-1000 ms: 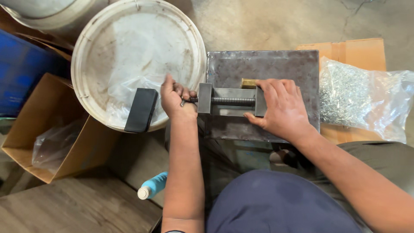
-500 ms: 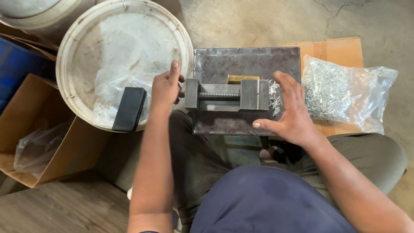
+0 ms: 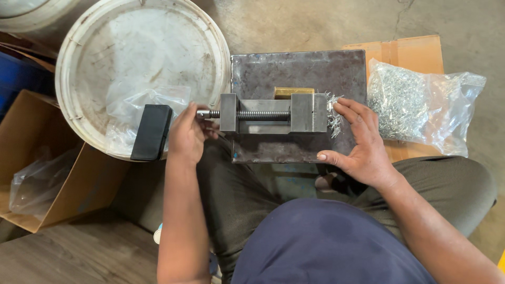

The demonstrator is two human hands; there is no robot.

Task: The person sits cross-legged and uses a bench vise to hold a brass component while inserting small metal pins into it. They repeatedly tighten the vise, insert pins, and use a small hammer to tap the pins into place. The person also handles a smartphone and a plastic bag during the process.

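Note:
A small grey metal vise (image 3: 265, 113) lies on a dark steel plate (image 3: 300, 71) across my lap. My left hand (image 3: 187, 134) grips the screw handle at the vise's left end. My right hand (image 3: 355, 139) rests open on the plate at the vise's right end, with its fingertips touching a loose bunch of small shiny metal pins (image 3: 333, 113) beside the jaw. A brass-coloured block (image 3: 293, 92) sits just behind the vise.
A clear bag of metal pins (image 3: 421, 105) lies on cardboard at the right. A white bucket lid (image 3: 131, 52) with a plastic bag on it is at the left, a black phone-like slab (image 3: 151, 131) on its rim. An open cardboard box (image 3: 47, 173) stands at the lower left.
My right hand has come off the top of the vise and moved to its right end, onto the loose pins. My left hand stays on the screw handle.

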